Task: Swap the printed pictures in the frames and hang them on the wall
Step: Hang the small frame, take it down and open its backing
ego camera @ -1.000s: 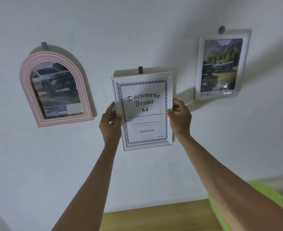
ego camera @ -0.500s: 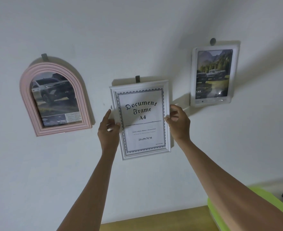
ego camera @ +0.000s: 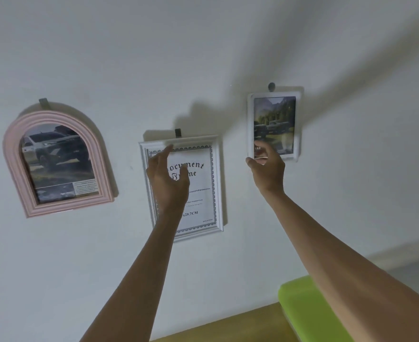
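Head view, single entry. Right hand: raised to the lower left corner of the small white frame, fingers curled at its bottom edge, thumb set below the corner; a grip on the frame is judged to be forming, though whether it is already closed on the frame cannot be told. Left hand: held in front of the document frame, fingers spread and relaxed, nothing held; contact with the glass cannot be confirmed. Small white frame: hung from a round hook, upper right of the group, a print of vehicles before trees shown inside. Document frame: hung from a grey hook at centre, placeholder sheet marked "Document Frame" and a size line seen inside, slightly tilted. Pink arched frame: hung at far left from a grey hook, a print of a white vehicle inside, well apart from both hands. White wall: bearing all three. Green object and a wooden surface: at lower right. Step in hand, as judged: the small white frame is to be lifted off. Recommended handling: both side edges should be gripped, the left hand being brought across; the frame should be raised straight up until its hanger is freed from the hook, then drawn away from the wall; the glass face should be kept untouched and the frame kept upright.
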A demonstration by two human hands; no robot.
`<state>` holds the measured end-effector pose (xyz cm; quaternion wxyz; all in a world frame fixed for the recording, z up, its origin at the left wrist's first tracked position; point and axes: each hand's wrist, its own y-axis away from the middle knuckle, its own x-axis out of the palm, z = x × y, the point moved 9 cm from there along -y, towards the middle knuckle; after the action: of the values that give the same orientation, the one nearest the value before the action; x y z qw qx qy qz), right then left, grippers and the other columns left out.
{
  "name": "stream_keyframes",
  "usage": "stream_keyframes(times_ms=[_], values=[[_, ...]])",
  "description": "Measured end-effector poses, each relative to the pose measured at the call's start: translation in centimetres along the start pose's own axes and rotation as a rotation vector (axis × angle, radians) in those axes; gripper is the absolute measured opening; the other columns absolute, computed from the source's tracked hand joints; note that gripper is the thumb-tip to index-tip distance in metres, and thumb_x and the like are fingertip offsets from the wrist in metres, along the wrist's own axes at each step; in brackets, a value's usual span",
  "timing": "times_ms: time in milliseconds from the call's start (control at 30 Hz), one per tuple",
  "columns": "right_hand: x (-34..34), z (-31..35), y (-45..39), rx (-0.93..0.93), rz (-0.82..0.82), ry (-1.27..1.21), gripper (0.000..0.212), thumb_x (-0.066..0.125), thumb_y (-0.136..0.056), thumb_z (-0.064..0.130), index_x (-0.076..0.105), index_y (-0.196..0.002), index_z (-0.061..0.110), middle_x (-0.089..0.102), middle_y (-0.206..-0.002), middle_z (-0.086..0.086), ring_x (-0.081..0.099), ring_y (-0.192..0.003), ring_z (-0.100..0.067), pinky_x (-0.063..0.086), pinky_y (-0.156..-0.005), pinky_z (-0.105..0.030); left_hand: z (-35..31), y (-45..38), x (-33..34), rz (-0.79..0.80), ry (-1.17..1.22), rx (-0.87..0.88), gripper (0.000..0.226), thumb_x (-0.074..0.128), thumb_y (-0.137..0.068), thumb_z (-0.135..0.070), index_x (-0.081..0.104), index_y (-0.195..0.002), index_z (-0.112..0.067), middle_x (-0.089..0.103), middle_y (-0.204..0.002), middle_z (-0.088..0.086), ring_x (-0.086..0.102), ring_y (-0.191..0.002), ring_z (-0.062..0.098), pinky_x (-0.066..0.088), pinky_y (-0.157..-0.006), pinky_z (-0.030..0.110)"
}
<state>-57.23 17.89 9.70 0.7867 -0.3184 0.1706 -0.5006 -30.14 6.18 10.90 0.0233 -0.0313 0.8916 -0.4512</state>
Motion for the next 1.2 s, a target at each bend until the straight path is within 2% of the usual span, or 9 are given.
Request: stream_keyframes(times_ms=[67, 200, 367, 533, 700, 867, 933, 1067, 1200], values=[[-2.5, 0.1, -1.3, -0.014, -0.032, 0.025, 0.041, 0.073, -0.085, 0.008, 0.065, -0.125, 0.015, 0.07, -0.107, -0.005, 0.067, -0.091, -0.017, 0.047, -0.07, -0.005, -1.5, 0.2, 2.3, 0.015, 0.076, -0.018, 0.053, 0.068, -0.084, -0.01, 0.058, -0.134, -0.026, 0.057, -0.123, -0.001, 0.052, -0.119, 0.017, 0.047, -0.102, 0.041], [-7.2, -1.1, -4.3, -0.015, -0.068, 0.052, 0.038, 0.071, -0.087, 0.009, 0.066, -0.123, 0.016, 0.07, -0.107, -0.006, 0.068, -0.094, -0.019, 0.049, -0.072, -0.005, -3.9, 1.1, 8.1, 0.08, 0.163, -0.061, 0.05, 0.071, -0.085, -0.01, 0.061, -0.131, -0.027, 0.06, -0.118, 0.0, 0.056, -0.104, 0.008, 0.052, -0.091, 0.035], [-11.4, -4.6, -8.1, 0.046, -0.119, 0.086, 0.035, 0.073, -0.089, 0.016, 0.065, -0.123, 0.018, 0.068, -0.113, -0.007, 0.066, -0.1, -0.024, 0.058, -0.085, -0.029, -4.9, 1.4, 15.7, 0.18, 0.183, -0.126, 0.054, 0.075, -0.085, -0.018, 0.058, -0.135, -0.029, 0.06, -0.12, 0.0, 0.057, -0.108, 0.012, 0.049, -0.092, 0.029], [-11.5, -7.5, -10.5, 0.075, -0.051, 0.049, 0.039, 0.072, -0.09, 0.016, 0.063, -0.128, 0.02, 0.063, -0.126, -0.009, 0.061, -0.111, -0.023, 0.049, -0.09, -0.025, -4.9, 0.5, 20.6, 0.213, 0.151, -0.125, 0.065, 0.075, -0.087, -0.025, 0.047, -0.144, -0.034, 0.051, -0.112, -0.012, 0.056, -0.111, 0.015, 0.051, -0.1, 0.039], [-10.3, -8.5, -12.1, 0.077, -0.018, -0.014, 0.04, 0.072, -0.089, 0.01, 0.062, -0.127, 0.018, 0.068, -0.121, -0.007, 0.065, -0.11, -0.023, 0.056, -0.094, -0.031, -5.6, 0.7, 23.0, 0.224, 0.117, -0.084, 0.07, 0.072, -0.084, -0.015, 0.045, -0.146, -0.036, 0.048, -0.102, -0.014, 0.057, -0.1, 0.013, 0.051, -0.096, 0.032], [-10.1, -8.8, -12.6, 0.077, -0.021, -0.021, 0.043, 0.065, -0.093, 0.001, 0.058, -0.132, 0.018, 0.066, -0.123, -0.005, 0.063, -0.102, -0.018, 0.057, -0.086, -0.026, -5.1, 0.5, 23.9, 0.215, 0.02, -0.102, 0.085, 0.054, -0.079, 0.011, 0.044, -0.147, -0.039, 0.056, -0.107, 0.006, 0.055, -0.093, 0.013, 0.052, -0.085, 0.023], [-10.1, -8.6, -12.7, 0.077, 0.003, -0.006, 0.045, 0.064, -0.093, -0.001, 0.057, -0.133, 0.018, 0.064, -0.124, -0.006, 0.061, -0.101, -0.018, 0.056, -0.083, -0.025, -5.0, 0.4, 23.9, 0.221, 0.05, -0.115, 0.089, 0.05, -0.077, 0.015, 0.046, -0.146, -0.041, 0.06, -0.099, -0.001, 0.054, -0.083, 0.012, 0.057, -0.078, 0.031], [-10.3, -8.2, -12.7, 0.103, 0.004, 0.0, 0.046, 0.064, -0.093, 0.0, 0.057, -0.134, 0.02, 0.062, -0.121, -0.006, 0.062, -0.1, -0.022, 0.057, -0.077, -0.023, -5.7, 0.7, 23.4, 0.223, 0.136, -0.135, 0.085, 0.05, -0.079, 0.019, 0.049, -0.144, -0.036, 0.061, -0.089, -0.016, 0.051, -0.075, 0.008, 0.054, -0.066, 0.023], [-10.9, -7.1, -12.2, 0.103, -0.002, 0.005, 0.046, 0.064, -0.094, 0.001, 0.055, -0.134, 0.021, 0.062, -0.125, -0.007, 0.06, -0.097, -0.02, 0.06, -0.082, -0.032, -6.9, 0.7, 22.7, 0.241, 0.156, -0.113, 0.083, 0.05, -0.081, 0.019, 0.048, -0.146, -0.034, 0.063, -0.096, -0.004, 0.056, -0.079, 0.011, 0.053, -0.061, 0.012]])
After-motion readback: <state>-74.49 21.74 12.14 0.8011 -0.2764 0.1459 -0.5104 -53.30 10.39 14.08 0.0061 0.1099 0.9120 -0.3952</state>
